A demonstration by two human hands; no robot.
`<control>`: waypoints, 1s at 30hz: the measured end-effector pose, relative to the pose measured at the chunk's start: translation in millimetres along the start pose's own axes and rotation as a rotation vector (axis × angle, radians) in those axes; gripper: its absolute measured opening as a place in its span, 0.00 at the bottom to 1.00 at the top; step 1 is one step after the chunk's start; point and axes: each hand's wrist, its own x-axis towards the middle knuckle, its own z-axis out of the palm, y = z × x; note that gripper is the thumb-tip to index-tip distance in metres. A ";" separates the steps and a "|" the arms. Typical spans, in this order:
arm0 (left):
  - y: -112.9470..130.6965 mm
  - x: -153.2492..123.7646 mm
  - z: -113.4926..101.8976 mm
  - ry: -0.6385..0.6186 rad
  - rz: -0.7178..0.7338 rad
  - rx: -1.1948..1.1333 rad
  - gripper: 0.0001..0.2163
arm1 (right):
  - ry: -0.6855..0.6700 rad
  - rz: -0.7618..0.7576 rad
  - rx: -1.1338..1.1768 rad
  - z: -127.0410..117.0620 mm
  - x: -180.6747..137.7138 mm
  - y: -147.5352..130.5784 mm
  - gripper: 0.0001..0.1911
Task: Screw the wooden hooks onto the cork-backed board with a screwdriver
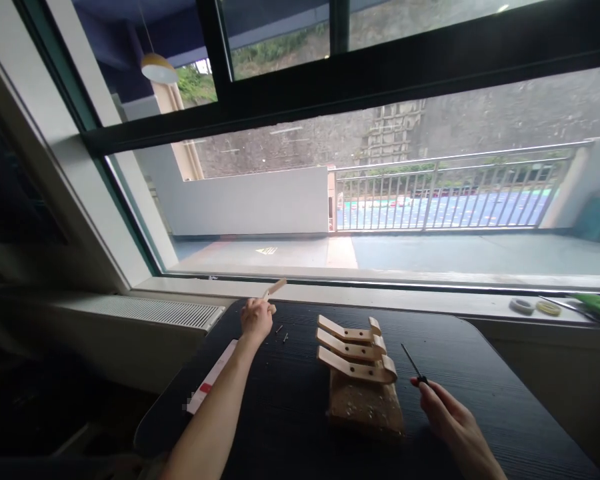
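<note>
My left hand (257, 319) is stretched out over the far left of the black table (290, 400), closed on a small light wooden piece (275, 288) that sticks up past the fingers. My right hand (450, 417) rests near the table's right side, pinched on a thin dark screwdriver (411, 362) whose shaft points up and to the left. Between the hands stands a wooden block (365, 405) with three curved wooden hooks (353, 350) stacked at its far end. A few small dark screws (282, 333) lie just right of my left hand.
A white paper strip with a red mark (211, 377) lies at the table's left edge. Rolls of tape (535, 307) and a green item (597, 304) sit on the windowsill at right. A radiator grille (150, 310) runs below the window at left.
</note>
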 end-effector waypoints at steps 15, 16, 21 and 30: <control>104.4 -166.4 -33.3 -0.520 -0.280 -1.349 0.20 | 0.112 -0.016 0.078 -14.8 -46.3 -41.4 0.11; 111.7 -174.4 -27.1 -0.528 -0.292 -1.377 0.20 | 0.108 -0.038 0.053 -9.7 -54.3 -46.9 0.11; 152.9 -193.8 -2.0 -0.547 -0.176 -1.417 0.15 | -0.063 -0.399 -0.071 24.9 -75.0 -68.3 0.22; 143.6 -192.8 5.5 -0.385 0.116 -1.186 0.10 | 0.109 -0.470 -0.178 5.7 -59.5 -73.9 0.05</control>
